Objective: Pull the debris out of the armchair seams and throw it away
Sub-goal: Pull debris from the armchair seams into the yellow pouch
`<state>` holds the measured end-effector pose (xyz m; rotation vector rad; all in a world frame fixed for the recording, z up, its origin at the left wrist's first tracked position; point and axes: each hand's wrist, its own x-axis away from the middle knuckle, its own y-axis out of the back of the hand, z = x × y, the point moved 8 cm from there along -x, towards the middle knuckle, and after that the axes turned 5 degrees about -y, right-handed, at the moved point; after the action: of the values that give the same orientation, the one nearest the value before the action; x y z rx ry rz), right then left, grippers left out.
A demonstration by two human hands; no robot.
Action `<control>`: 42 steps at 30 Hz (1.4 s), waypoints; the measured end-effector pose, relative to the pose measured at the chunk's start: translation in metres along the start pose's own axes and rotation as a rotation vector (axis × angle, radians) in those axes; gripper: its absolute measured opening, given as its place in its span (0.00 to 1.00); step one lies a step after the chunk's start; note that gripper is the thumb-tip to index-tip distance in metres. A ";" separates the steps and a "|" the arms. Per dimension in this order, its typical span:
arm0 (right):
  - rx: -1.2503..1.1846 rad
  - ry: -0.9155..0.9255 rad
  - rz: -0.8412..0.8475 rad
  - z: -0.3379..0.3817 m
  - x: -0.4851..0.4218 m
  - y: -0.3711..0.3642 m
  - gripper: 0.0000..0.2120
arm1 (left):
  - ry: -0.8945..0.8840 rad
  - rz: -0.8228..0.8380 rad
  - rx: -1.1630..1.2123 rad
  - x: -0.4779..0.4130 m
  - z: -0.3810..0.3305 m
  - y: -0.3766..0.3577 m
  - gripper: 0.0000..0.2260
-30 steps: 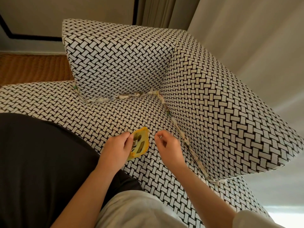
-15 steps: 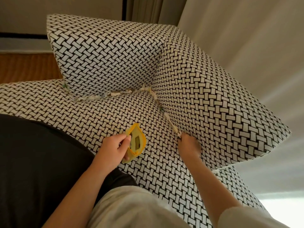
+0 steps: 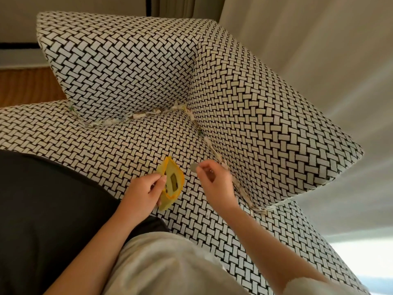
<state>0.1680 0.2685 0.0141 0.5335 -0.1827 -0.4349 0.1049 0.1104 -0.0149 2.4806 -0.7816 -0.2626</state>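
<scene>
— Left hand (image 3: 144,192) is what I see first: its fingers are curled round a small yellow soft pouch with an orange rim (image 3: 172,184), gripping it by the near edge, mouth turned up and to the right.

— And the other one?

— Right hand (image 3: 214,182) pinches a small flat grey scrap (image 3: 194,166) between thumb and forefinger. I read it as held above the seat, just beside the pouch's mouth and apart from it.

— Where is the rest of the litter?

— Pale shredded debris (image 3: 136,116) is packed along the seam under the far upright panel of the black-and-white basket-weave upholstered armchair (image 3: 265,128). More runs down the seam under the right-hand panel, past the right wrist, and the two lines meet in the corner.

— Anything inside the pouch?

— Something dark shows in the opening; I cannot tell what. A dark cloth (image 3: 42,209) lies across the seat on the left side.
</scene>
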 end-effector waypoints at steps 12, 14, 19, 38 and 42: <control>0.181 0.065 -0.145 -0.003 -0.010 0.005 0.07 | 0.035 0.062 -0.039 0.003 0.002 -0.003 0.14; 0.455 -0.083 -0.136 -0.031 -0.028 0.023 0.08 | 0.032 0.057 -0.045 0.003 0.002 -0.002 0.14; 0.984 -0.334 -0.046 -0.072 -0.050 0.037 0.10 | 0.032 0.042 -0.040 0.004 0.003 0.001 0.15; 0.230 0.067 -0.122 -0.006 -0.034 0.017 0.06 | -0.167 -0.081 -0.202 0.003 -0.012 0.013 0.21; 0.097 0.393 -0.064 0.032 -0.001 -0.014 0.06 | -0.140 -0.081 -0.187 0.003 -0.008 0.012 0.17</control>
<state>0.1530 0.2439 0.0333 0.7109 0.1924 -0.3761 0.1039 0.1039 -0.0021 2.3377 -0.6800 -0.5193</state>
